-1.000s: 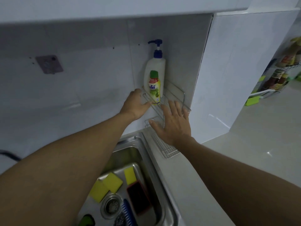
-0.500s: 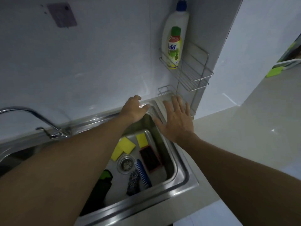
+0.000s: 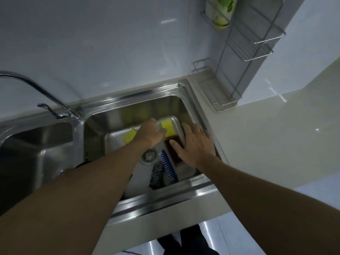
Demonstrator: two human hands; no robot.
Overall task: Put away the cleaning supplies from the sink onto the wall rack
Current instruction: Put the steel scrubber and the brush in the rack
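Note:
Cleaning supplies lie in the steel sink (image 3: pixel 184 92): a yellow sponge (image 3: pixel 169 130), a second yellow sponge (image 3: pixel 128 138), a dark pad with a red rim (image 3: pixel 176 157), a blue brush (image 3: pixel 168 168) and a dark wire scourer (image 3: pixel 156 173). My left hand (image 3: pixel 150 134) is down in the basin beside the first yellow sponge; its fingertips are hidden and blurred. My right hand (image 3: pixel 196 145) lies spread over the basin's right side, its thumb touching the dark pad. The wire wall rack (image 3: pixel 257 41) hangs at the upper right with a green-labelled bottle (image 3: pixel 221 14) on it.
The drain (image 3: pixel 149 155) sits mid-basin under my left wrist. A faucet (image 3: pixel 38 89) arches at the left above a second basin (image 3: pixel 33 144). A pale counter (image 3: pixel 266 129) runs right of the sink, with the rack's low tier (image 3: pixel 219 96) on it.
Both hands dropped from the sink's back rim into the basin. The view tilted down, so the rack and bottle slid to the top edge.

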